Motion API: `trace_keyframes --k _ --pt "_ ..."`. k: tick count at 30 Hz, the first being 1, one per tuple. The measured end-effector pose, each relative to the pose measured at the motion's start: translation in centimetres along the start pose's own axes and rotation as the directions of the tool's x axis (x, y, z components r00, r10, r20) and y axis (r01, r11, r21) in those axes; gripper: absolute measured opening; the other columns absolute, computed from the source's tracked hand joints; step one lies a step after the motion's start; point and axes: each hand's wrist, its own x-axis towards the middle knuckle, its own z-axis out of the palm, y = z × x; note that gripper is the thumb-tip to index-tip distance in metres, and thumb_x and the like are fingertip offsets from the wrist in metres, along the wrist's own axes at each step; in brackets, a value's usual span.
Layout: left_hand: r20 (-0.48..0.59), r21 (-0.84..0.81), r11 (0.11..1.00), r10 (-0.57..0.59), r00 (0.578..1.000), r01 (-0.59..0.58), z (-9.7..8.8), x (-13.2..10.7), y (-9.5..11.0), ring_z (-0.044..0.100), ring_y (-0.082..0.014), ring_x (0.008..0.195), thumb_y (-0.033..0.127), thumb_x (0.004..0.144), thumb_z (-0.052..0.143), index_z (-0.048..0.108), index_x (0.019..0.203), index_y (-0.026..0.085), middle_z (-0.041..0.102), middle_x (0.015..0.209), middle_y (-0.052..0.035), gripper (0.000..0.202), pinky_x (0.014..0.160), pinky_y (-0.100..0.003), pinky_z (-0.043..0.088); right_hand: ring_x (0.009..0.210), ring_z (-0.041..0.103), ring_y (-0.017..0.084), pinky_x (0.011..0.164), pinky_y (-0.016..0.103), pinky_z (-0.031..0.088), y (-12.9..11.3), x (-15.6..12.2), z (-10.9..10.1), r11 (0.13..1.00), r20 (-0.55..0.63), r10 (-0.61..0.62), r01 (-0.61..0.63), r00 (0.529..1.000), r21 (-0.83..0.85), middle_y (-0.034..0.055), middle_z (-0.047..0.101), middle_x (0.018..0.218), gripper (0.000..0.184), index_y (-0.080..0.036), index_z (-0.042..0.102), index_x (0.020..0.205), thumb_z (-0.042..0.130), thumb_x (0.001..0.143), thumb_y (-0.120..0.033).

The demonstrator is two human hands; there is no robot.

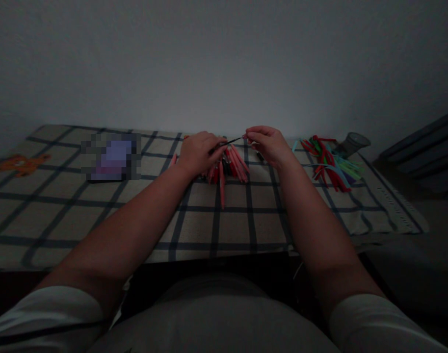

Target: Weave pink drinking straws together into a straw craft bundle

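Observation:
My left hand [203, 153] rests palm-down on a bundle of pink, red and dark strips [238, 164], with its fingers closed around one end of a thin dark strand [234, 141]. The strand runs taut to the right, to the fingertips of my right hand [270, 143], which is raised a little above the table and closed in a pinch. A tiny pale bit shows at those fingertips, too small to name. One pink strip [223, 191] sticks out of the bundle toward me. My left hand hides the back and left part of the bundle.
A checked cloth [135, 215] covers the table, which stands against a plain wall. At the right lie loose red, green and blue strips [330, 166] beside a grey see-through cup [354, 142]. At the left are a blurred-out phone-like object [113, 159] and an orange figure [21, 164].

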Motion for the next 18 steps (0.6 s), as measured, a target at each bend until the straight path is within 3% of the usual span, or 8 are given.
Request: trace_keyframes --k 18 --pt "-0.019 0.008 1.0 -0.007 1.0 0.007 0.1 -0.13 -0.05 0.083 -0.0321 0.118 0.05 0.121 0.057 0.089 0.143 0.025 0.092 0.124 -0.014 0.047 0.097 -0.044 0.061 0.086 0.074 0.016 0.072 0.027 0.055 0.06 0.14 -0.54 0.998 0.042 0.017 -0.019 0.999 0.062 0.0037 0.09 0.101 0.029 -0.024 0.085 0.096 0.102 0.076 -0.038"
